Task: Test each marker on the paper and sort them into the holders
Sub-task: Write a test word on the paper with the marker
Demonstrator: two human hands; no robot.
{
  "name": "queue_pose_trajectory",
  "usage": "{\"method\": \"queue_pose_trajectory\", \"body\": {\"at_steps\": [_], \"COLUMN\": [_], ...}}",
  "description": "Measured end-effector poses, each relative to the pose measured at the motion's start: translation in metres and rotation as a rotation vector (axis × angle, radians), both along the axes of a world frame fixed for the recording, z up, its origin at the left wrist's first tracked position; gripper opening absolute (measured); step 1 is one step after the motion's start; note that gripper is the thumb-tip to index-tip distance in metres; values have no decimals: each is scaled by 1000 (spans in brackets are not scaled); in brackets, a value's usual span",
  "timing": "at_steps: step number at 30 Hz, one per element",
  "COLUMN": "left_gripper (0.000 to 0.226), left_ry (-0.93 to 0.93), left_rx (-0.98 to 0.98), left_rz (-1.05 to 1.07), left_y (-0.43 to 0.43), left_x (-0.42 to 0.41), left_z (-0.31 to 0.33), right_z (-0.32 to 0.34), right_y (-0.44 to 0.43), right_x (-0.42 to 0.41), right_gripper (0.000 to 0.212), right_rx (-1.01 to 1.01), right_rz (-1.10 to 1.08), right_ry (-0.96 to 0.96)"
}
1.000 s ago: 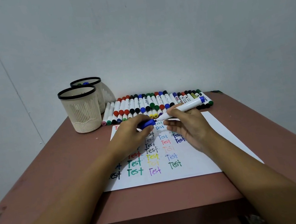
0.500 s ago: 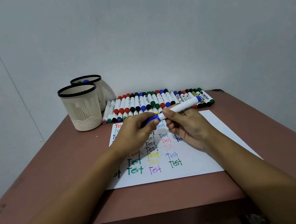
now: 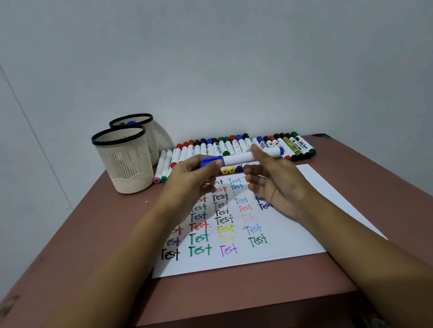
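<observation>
Both holders, the nearer one (image 3: 125, 163) and the one behind it (image 3: 153, 134), stood at the table's (image 3: 82, 254) back left as they had a second before. Blue tips showed in the rear one.

My left hand (image 3: 189, 179) had risen off the paper (image 3: 316, 219). It now pinched the capped end of the blue marker (image 3: 239, 158) between thumb and curled fingers, wrist bent, back of the hand toward the camera.

The marker, tilted and low over the sheet a second earlier, lay level in the air. It was above the paper's far edge and in front of the row of markers (image 3: 235, 144) along the wall.

My right hand (image 3: 277, 185) had loosened. Its palm faced left and its thumb (image 3: 258, 153) stood up against the white barrel, with the fingers loosely curled below the marker. Blur kept me from telling whether that hand gripped the barrel or only touched it.

The paper carried the same columns of coloured "Test" words.
</observation>
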State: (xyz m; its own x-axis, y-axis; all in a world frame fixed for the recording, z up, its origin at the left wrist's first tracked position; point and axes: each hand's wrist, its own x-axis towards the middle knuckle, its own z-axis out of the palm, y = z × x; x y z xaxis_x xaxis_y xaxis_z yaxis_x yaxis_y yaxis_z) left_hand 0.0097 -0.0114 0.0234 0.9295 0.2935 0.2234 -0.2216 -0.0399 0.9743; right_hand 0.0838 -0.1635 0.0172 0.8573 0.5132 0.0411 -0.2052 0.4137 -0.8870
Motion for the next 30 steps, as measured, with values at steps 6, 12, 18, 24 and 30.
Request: {"method": "queue_pose_trajectory", "body": {"at_steps": [6,12,18,24,30], "left_gripper": [13,12,10,26,43], "left_ry": [-152,-138,-34,129,113], "left_rx": [101,515,765,821,789], "left_rz": [276,613,825,770,727], "left_y": [34,93,142,155,153], "left_x": [5,13,28,48,63], "left_z": [41,103,128,108,105], "right_z": [-29,-35,-32,-32,-31], "right_y": [-1,2,5,5,5], "right_x": [10,12,10,9,12], "right_gripper": [31,35,36,37,38], "right_rx": [-965,-1171,-1177,-1185,-1190], "right_rz": [-388,-218,-212,-207,-221], "right_ry": [-992,-1115,-1131,-1154,-1166]}}
